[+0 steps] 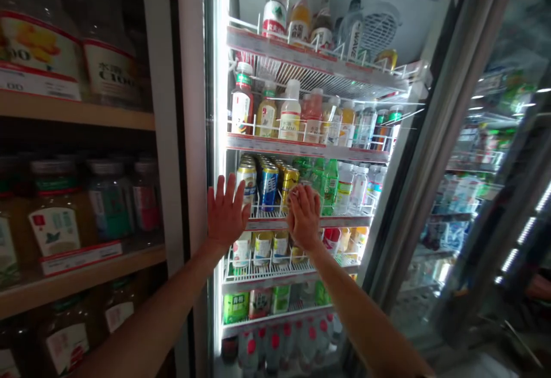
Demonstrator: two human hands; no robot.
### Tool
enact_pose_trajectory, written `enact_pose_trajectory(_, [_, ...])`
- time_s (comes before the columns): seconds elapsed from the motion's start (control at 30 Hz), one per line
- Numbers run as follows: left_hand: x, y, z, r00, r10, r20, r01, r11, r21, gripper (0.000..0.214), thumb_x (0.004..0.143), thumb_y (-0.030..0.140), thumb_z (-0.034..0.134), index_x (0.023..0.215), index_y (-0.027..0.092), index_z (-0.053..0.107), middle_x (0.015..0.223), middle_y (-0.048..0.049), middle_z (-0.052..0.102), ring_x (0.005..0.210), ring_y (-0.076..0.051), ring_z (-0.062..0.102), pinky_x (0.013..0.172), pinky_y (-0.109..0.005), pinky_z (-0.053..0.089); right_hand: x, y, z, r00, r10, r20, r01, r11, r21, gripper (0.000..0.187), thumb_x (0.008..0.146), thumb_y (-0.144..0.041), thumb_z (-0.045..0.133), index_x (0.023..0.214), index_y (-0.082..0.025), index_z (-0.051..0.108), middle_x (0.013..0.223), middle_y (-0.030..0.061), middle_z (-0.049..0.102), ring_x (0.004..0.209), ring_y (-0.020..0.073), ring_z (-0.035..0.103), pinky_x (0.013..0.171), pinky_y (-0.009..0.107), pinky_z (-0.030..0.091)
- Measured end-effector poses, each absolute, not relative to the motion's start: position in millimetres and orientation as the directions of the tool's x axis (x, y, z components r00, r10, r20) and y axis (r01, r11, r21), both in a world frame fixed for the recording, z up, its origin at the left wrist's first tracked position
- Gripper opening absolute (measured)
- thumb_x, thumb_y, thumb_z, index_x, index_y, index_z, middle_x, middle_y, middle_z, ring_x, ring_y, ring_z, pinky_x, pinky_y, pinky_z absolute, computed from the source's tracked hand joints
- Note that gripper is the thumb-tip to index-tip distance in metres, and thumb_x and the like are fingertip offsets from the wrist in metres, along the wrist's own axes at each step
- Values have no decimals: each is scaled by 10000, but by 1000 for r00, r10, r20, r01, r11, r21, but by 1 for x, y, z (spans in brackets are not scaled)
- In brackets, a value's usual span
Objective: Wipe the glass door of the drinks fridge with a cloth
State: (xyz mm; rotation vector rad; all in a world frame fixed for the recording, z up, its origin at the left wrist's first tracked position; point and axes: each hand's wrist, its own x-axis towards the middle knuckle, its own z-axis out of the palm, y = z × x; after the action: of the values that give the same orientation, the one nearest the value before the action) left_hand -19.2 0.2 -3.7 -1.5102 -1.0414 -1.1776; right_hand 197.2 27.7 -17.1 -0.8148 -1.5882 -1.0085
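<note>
Both my arms reach into an open, lit drinks fridge. My left hand (227,213) is open, fingers spread flat, at the left end of the third wire shelf (344,221), just in front of a white and gold can (247,182). My right hand (304,215) is held up in front of the same shelf, fingers together and bent toward a gold can (290,180). Whether it grips anything is hidden behind the hand. A blue can (269,185) stands between the two hands. Green bottles (330,186) stand right of my right hand.
The fridge's glass door (473,154) is swung open to the right. Upper shelves carry juice and tea bottles (291,111); lower shelves hold small bottles and green cartons (236,307). A wooden shelf unit (81,111) with large jars stands to the left.
</note>
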Motion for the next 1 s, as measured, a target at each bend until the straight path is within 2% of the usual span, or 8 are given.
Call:
enact_pose_trajectory(0.17, [-19,-1,-4,186,70,980,965,-198,-169,721,858,275,517,1453,213,115,1501,-90,184,1408,-226,60,1154,-436,82,179,29,-2,-34,-37,999,915,401,46,542,860,-176,402,1396,-189,323,1429,135,377,1389,253,216,1081,516,268])
enact_pose_trajectory(0.37, [-18,-3,-3,184,75,980,968,-189,-168,696,870,280,492,1453,202,121,1490,-106,224,1406,-238,66,1145,-456,115,168,29,-5,-297,-61,953,833,471,290,510,845,-177,436,1353,-217,399,1381,93,457,1386,227,233,1104,493,231])
enact_pose_trajectory(0.5, [-17,-3,-3,177,76,981,969,-186,-161,695,862,281,500,1451,195,141,1488,-108,236,1406,-241,74,1144,-453,122,193,34,7,-47,-18,999,918,393,51,534,862,-188,406,1392,-181,341,1430,142,382,1380,256,242,1086,541,228])
enact_pose_trajectory(0.57, [-16,-2,-4,165,67,984,970,-194,-149,692,861,275,499,1451,203,143,1487,-103,242,1406,-238,81,1144,-454,122,189,32,9,4,-20,1000,924,383,4,545,867,-187,395,1406,-161,313,1444,157,353,1387,267,216,1081,538,238])
enact_pose_trajectory(0.7, [-17,-3,-4,163,59,985,963,-226,-146,676,868,273,488,1450,214,148,1483,-100,257,1404,-233,98,1143,-453,123,163,23,-1,-308,-24,951,845,452,286,497,858,-190,435,1353,-211,396,1410,97,420,1399,225,192,1114,471,214])
enact_pose_trajectory(0.77, [-18,-4,-3,167,70,983,962,-230,-147,674,868,274,492,1449,215,155,1483,-100,258,1404,-233,98,1143,-450,123,162,23,-2,-358,-19,934,829,454,327,464,855,-200,448,1318,-231,436,1392,80,445,1391,215,217,1122,470,192])
enact_pose_trajectory(0.93, [-19,-5,-3,177,91,980,961,-229,-152,690,861,278,505,1449,224,149,1488,-93,244,1406,-231,93,1147,-439,116,181,29,6,-37,-31,999,925,377,46,477,869,-194,397,1346,-194,402,1430,133,376,1388,239,218,1095,510,223])
enact_pose_trajectory(1.0, [-19,-4,-3,172,77,982,961,-234,-150,704,856,270,509,1451,231,134,1490,-89,238,1405,-230,97,1148,-442,112,175,26,3,-61,-36,997,920,386,71,470,865,-185,401,1334,-178,417,1420,140,388,1391,244,208,1093,504,236])
